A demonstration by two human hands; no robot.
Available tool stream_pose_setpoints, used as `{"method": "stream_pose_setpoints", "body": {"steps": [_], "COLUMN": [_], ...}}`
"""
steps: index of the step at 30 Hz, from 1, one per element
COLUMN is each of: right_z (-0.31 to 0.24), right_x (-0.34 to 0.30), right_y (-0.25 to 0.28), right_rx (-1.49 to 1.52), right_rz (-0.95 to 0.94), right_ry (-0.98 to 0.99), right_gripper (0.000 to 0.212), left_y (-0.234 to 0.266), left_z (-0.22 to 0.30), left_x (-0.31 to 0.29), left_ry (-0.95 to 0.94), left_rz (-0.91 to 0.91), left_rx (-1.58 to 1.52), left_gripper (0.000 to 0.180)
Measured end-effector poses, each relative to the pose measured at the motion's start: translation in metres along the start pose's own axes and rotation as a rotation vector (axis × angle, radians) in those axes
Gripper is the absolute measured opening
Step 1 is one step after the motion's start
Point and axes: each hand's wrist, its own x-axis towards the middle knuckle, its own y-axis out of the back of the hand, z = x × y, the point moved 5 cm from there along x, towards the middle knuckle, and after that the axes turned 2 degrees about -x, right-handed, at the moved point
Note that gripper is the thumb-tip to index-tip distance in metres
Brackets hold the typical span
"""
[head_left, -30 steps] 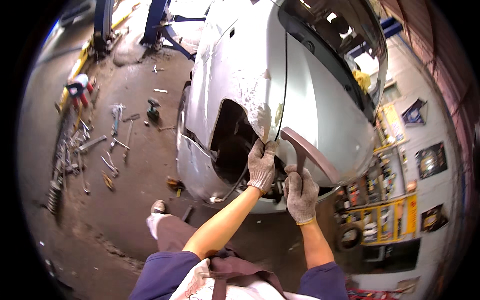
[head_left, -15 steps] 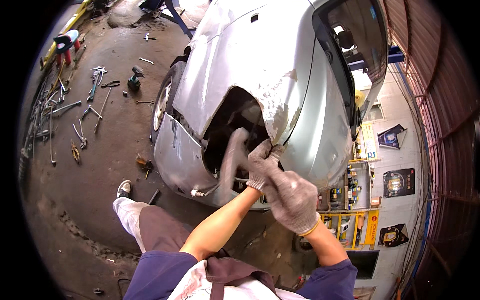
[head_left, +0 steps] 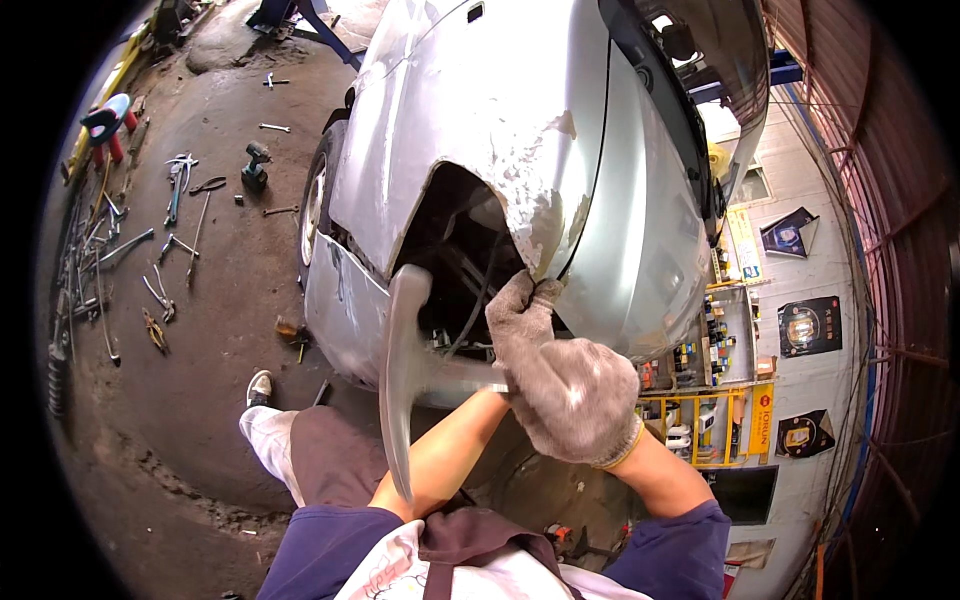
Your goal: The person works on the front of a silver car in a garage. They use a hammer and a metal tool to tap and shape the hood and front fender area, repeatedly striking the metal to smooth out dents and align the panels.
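A hammer (head_left: 402, 360) with a long, curved head, slightly blurred, is held in front of the silver car (head_left: 640, 230), its head crossing over the person's left forearm (head_left: 445, 452). The gloved right hand (head_left: 578, 400) is closed in a fist around the handle. Just beyond it, the gloved left hand (head_left: 520, 308) is partly hidden; its bent fingers and thumb are drawn close together at the lower tip of a body panel (head_left: 548, 235), and whether they pinch the edge or something small cannot be told. That panel has a rough, patchy surface and borders a dark opening (head_left: 455, 225) in the car's corner. To the left is a wheel (head_left: 318, 190); on the floor (head_left: 215, 420) beyond lie a spanner (head_left: 275, 127), pliers (head_left: 155, 331) and other hand tools, near an upright cordless drill (head_left: 255, 168). A stool (head_left: 108, 125) with red legs stands farther off. To the right are a yellow rack (head_left: 758, 425) and posters (head_left: 810, 325) on a pale wall.
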Motion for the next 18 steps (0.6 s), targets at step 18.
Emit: {"method": "stream_pose_setpoints", "body": {"steps": [18], "right_z": [0.022], "right_x": [0.002], "right_y": [-0.009], "right_rx": [-0.089], "right_rz": [0.178], "right_ry": [-0.027], "right_gripper": [0.034], "left_y": [0.007], "left_z": [-0.004], "left_x": [0.006], "left_ry": [-0.028], "left_rz": [0.005], "left_rx": [-0.138], "left_gripper": [0.019]}}
